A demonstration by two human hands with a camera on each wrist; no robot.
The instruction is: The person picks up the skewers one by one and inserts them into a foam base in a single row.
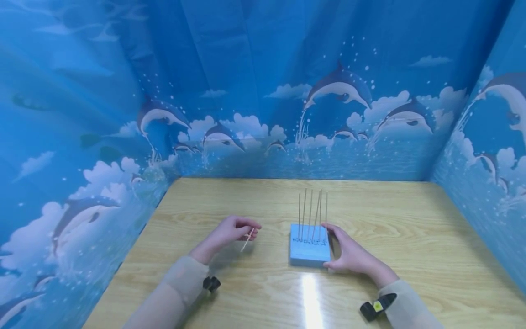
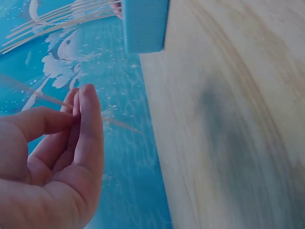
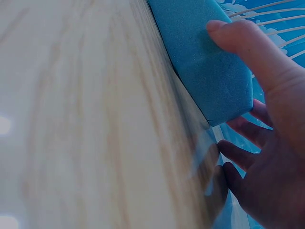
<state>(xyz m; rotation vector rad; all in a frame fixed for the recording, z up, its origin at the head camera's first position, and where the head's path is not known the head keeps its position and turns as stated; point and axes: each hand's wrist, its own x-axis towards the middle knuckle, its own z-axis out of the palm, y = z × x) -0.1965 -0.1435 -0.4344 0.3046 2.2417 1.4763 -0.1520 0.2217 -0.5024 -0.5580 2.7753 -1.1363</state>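
A blue foam block [image 1: 310, 255] lies flat on the wooden table, with several thin wooden sticks [image 1: 299, 214] standing upright in its top. One of those sticks leans across its neighbours. My right hand [image 1: 351, 252] grips the block at its right side. In the right wrist view the thumb [image 3: 243, 40] presses the near face, while the fingers reach toward the far side, partly hidden. Left of the block and apart from it, my left hand [image 1: 234, 230] pinches another thin wooden stick [image 2: 121, 125] between thumb and fingertips. That stick slants, its lower end toward me.
The wooden table [image 1: 411, 228] reaches back to a blue curtain [image 1: 255, 82] printed with dolphins, which also hangs along the left and right sides. Dark wrist cameras [image 1: 211, 283] sit at both cuffs. A bright light reflection lies on the table before the block.
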